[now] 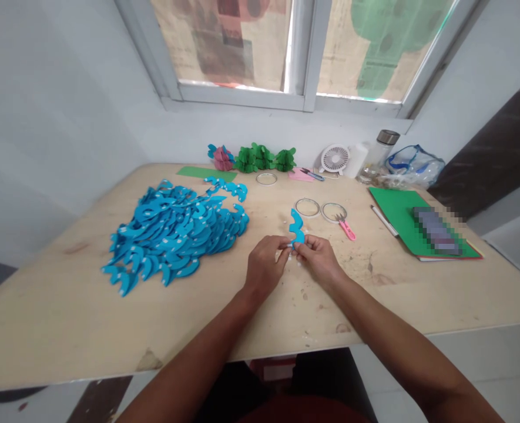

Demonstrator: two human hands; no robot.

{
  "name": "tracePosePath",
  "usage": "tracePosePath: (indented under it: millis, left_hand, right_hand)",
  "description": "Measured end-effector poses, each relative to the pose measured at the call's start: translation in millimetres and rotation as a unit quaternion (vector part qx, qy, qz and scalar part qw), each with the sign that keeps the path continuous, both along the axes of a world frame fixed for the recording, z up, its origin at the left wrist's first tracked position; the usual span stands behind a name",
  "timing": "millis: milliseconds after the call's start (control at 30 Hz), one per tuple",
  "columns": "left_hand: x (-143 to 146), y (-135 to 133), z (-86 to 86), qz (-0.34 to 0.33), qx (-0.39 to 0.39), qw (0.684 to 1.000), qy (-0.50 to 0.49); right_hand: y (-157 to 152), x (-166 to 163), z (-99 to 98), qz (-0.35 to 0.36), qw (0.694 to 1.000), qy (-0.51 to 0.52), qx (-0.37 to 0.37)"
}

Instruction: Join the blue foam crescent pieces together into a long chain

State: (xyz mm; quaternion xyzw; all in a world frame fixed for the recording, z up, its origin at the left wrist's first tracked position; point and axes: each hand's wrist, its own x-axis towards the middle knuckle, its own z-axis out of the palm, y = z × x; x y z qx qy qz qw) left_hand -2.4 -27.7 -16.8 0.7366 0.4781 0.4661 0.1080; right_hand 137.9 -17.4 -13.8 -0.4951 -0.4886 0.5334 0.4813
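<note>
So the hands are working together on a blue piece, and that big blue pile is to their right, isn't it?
Not quite: in the head view, the pile is to the left of the hands. The left hand and right hand are together at a blue piece.

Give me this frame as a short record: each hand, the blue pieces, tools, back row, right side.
Left hand: fingertips at the cutout's lower end; firm grip unclear
Right hand: pinches the same end
Cutout: blue, wavy, pointing away from the person
Pile: many blue pieces, left of both hands
Rings: three, beyond the hands
Snips: pink-handled, by the rightmost ring
Back row: paper shapes, fan, bottle
Right side: pen beside green sheet; pixelated object on it
</note>
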Motion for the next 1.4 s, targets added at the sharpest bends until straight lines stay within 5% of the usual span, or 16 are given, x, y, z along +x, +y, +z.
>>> tracePosePath:
  millis: [933, 1100, 1400]
  left_hand:
    - [-0.1, -2.0, 3.4, -0.028, -0.017, 0.999, 0.032]
    - [-2.5, -0.7, 7.0, 0.006, -0.081, 0.997, 0.011]
    - [-2.9, 2.2, 14.6, -0.027, -0.218, 0.964, -0.148]
  right_hand:
    - [2.0, 2.1, -0.1, -0.035, 0.999, 0.017, 0.005]
    - [2.5, 1.9, -2.9, -0.030, 0.999, 0.028, 0.009]
    - [3.4, 1.3, -5.4, -0.014, 1.000, 0.005, 0.015]
